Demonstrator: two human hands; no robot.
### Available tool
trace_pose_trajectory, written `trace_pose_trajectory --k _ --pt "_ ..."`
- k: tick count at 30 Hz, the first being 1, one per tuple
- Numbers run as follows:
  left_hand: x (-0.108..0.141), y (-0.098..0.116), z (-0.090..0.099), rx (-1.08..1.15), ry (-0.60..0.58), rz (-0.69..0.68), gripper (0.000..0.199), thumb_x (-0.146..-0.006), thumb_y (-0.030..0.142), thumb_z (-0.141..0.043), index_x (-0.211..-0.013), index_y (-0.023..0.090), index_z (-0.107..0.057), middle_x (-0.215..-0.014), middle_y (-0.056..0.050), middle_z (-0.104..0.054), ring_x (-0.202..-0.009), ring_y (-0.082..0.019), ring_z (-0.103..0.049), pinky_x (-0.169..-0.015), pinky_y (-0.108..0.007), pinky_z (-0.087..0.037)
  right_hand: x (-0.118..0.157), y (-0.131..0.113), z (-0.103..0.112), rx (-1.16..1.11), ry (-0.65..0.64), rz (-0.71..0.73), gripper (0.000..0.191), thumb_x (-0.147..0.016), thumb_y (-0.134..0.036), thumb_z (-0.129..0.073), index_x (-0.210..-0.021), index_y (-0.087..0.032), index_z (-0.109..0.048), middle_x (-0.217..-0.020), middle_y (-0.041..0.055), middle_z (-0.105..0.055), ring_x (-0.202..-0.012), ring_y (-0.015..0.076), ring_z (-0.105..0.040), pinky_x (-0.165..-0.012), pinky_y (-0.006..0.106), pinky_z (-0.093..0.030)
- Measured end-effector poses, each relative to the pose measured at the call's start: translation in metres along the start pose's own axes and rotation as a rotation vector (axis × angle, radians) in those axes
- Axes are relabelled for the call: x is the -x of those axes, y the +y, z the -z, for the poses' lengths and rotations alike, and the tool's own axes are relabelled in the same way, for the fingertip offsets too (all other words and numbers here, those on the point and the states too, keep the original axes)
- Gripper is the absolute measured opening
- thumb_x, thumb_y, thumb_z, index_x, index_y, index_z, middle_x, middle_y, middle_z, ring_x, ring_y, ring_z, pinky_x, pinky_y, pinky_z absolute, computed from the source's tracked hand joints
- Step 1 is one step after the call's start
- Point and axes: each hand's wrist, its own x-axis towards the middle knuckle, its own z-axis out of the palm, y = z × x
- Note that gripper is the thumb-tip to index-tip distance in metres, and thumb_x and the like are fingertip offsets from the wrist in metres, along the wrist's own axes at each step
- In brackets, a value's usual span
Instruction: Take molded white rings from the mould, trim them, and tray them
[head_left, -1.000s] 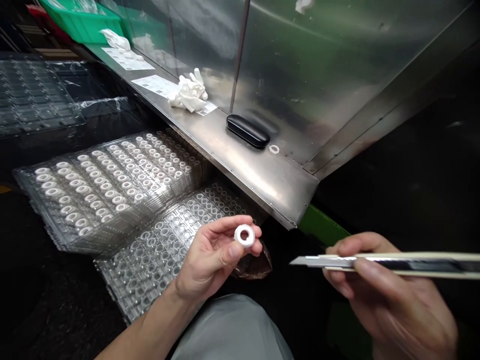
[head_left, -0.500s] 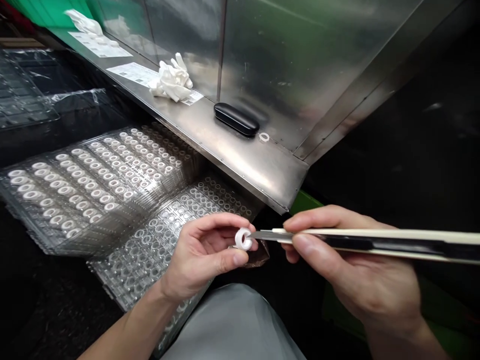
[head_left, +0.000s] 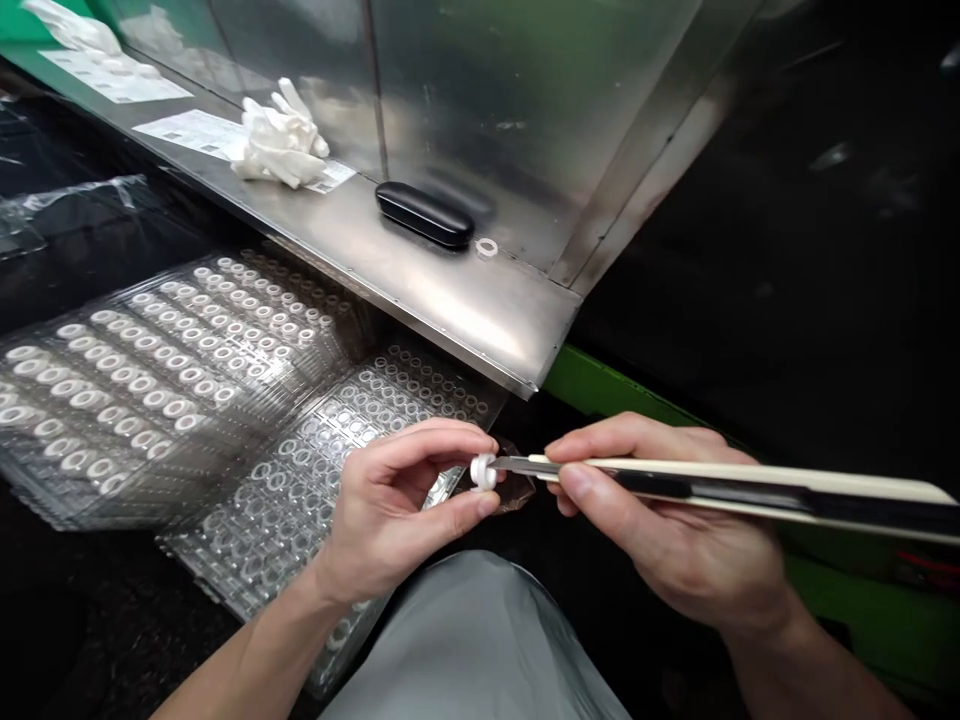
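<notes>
In the head view, a white ring (head_left: 484,472) is pinched upright between the thumb and fingertips of the left hand (head_left: 390,510). The blade tip of a snap-off utility knife (head_left: 720,482), gripped closely in the right hand (head_left: 667,510) like a pen, is held against the ring's edge. Below the hands, a clear blister tray (head_left: 315,470) with unfilled cavities is laid, and beside it a blister tray of white rings (head_left: 150,375) is seen. On a stainless steel ledge (head_left: 465,310) are placed a black oblong case (head_left: 424,214), a small loose ring (head_left: 487,247), crumpled white gloves (head_left: 281,140) and printed labels (head_left: 187,133).
</notes>
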Motion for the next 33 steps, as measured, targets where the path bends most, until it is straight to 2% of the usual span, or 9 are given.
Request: trace_pose_trajectory --k 4,8,13,16,19,24,26,29,33 --pt "-0.003 -0.011 -0.012 -0.154 -0.098 -0.131 0.046 -0.068 0.006 -0.085 -0.105 0.031 -0.076 -0.105 0.000 -0.074 -0.103 -0.005 -0.071 -0.092 -0.006 -0.064 0.029 0.015 -0.002 -0.154 0.130 -0.186 0.012 -0.092 -0.020 -0.063 -0.103 -0.017 -0.068 -0.080 0.0005 -0.067 -0.069 0.0070 -0.066 -0.064 0.015 -0.055" --pt "-0.010 -0.021 -0.028 -0.265 -0.212 -0.226 0.052 -0.068 0.001 -0.083 -0.110 0.031 -0.073 -0.109 0.000 -0.073 -0.105 -0.006 -0.071 -0.096 -0.008 -0.063 0.054 0.031 -0.012 -0.473 0.383 -0.388 0.018 -0.093 -0.031 -0.065 -0.100 -0.014 -0.065 -0.078 0.0032 -0.066 -0.065 0.0086 -0.064 -0.063 0.019 -0.055" --pt "-0.023 -0.030 -0.058 0.011 -0.258 0.037 0.039 -0.068 0.007 -0.085 -0.099 0.029 -0.076 -0.106 -0.001 -0.075 -0.097 -0.011 -0.076 -0.090 -0.013 -0.069 0.074 0.045 -0.006 -1.310 0.849 -0.657 0.029 -0.069 -0.025 -0.083 -0.090 -0.015 -0.064 -0.067 -0.0015 -0.056 -0.053 0.0046 -0.051 -0.049 0.015 -0.044" --pt "-0.029 -0.035 -0.077 0.119 -0.289 0.158 0.035 -0.065 0.006 -0.087 -0.093 0.026 -0.078 -0.103 -0.002 -0.077 -0.096 -0.013 -0.077 -0.088 -0.014 -0.069 0.097 0.052 0.007 -1.471 1.111 -0.712 0.036 -0.059 -0.013 -0.086 -0.088 -0.016 -0.064 -0.068 -0.0036 -0.052 -0.053 0.0026 -0.046 -0.047 0.015 -0.041" --pt "-0.033 -0.041 -0.088 0.143 -0.328 0.176 0.036 -0.065 0.005 -0.087 -0.092 0.026 -0.078 -0.102 -0.003 -0.077 -0.097 -0.012 -0.076 -0.088 -0.013 -0.069 0.134 0.078 0.019 -1.353 1.133 -0.621 0.034 -0.062 -0.022 -0.085 -0.087 -0.018 -0.062 -0.064 -0.0055 -0.049 -0.048 0.0035 -0.041 -0.045 0.016 -0.038" --pt "-0.035 -0.042 -0.089 0.120 -0.382 0.108 0.037 -0.067 0.005 -0.085 -0.094 0.029 -0.076 -0.104 -0.001 -0.076 -0.101 -0.010 -0.075 -0.089 -0.013 -0.068 0.199 0.156 0.024 -0.281 0.774 -0.829 0.041 -0.078 -0.051 -0.071 -0.093 -0.013 -0.067 -0.070 -0.0020 -0.059 -0.057 0.0053 -0.050 -0.060 0.017 -0.046" --pt "-0.034 -0.037 -0.087 0.082 -0.416 0.043 0.039 -0.069 0.003 -0.082 -0.096 0.031 -0.075 -0.105 0.000 -0.075 -0.102 -0.008 -0.074 -0.092 -0.011 -0.067 0.209 0.172 0.026 -0.015 0.712 -0.896 0.047 -0.084 -0.056 -0.067 -0.101 -0.011 -0.069 -0.077 0.0012 -0.063 -0.064 0.0053 -0.056 -0.064 0.014 -0.047" --pt "-0.032 -0.028 -0.086 0.078 -0.456 -0.064 0.045 -0.070 0.000 -0.080 -0.102 0.032 -0.073 -0.107 0.000 -0.075 -0.105 -0.007 -0.073 -0.092 -0.011 -0.067 0.199 0.161 0.032 0.113 0.693 -0.866 0.058 -0.088 -0.066 -0.059 -0.114 -0.015 -0.066 -0.092 0.0047 -0.067 -0.076 0.0086 -0.064 -0.072 0.017 -0.052" --pt "-0.027 -0.012 -0.091 0.109 -0.479 -0.182 0.045 -0.070 0.004 -0.083 -0.106 0.029 -0.071 -0.105 0.000 -0.075 -0.106 -0.007 -0.072 -0.096 -0.012 -0.067 0.169 0.111 0.041 0.118 0.699 -0.695 0.050 -0.091 -0.060 -0.061 -0.115 -0.016 -0.065 -0.088 0.0047 -0.067 -0.083 0.0092 -0.068 -0.078 0.015 -0.056"
